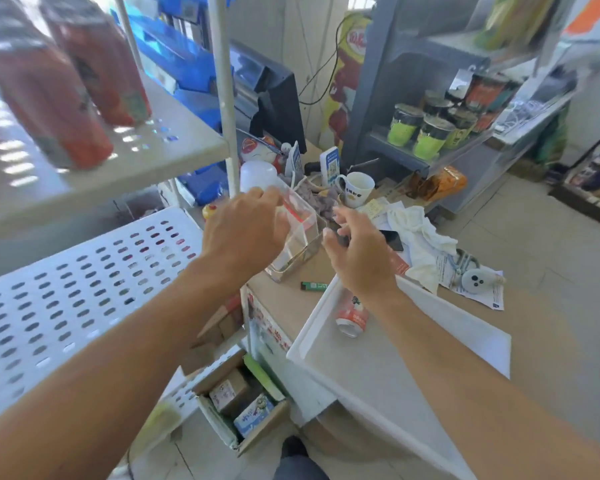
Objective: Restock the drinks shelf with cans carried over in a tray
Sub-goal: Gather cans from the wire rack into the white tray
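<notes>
The tray (312,327) is matt white plastic; the can (352,315) in it is glossy metal. The lower shelf (66,296) at left is perforated white plastic. The bench (548,341) top looks smooth, matt tan. A clear acrylic box (300,237) shines; crumpled white cloth (420,237) lies far right.

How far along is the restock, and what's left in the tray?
Done: red cans stand on the upper shelf. In hand: nothing; the left hand and right hand hang open above the counter. Left: one can lies on its side in the white tray.
</notes>
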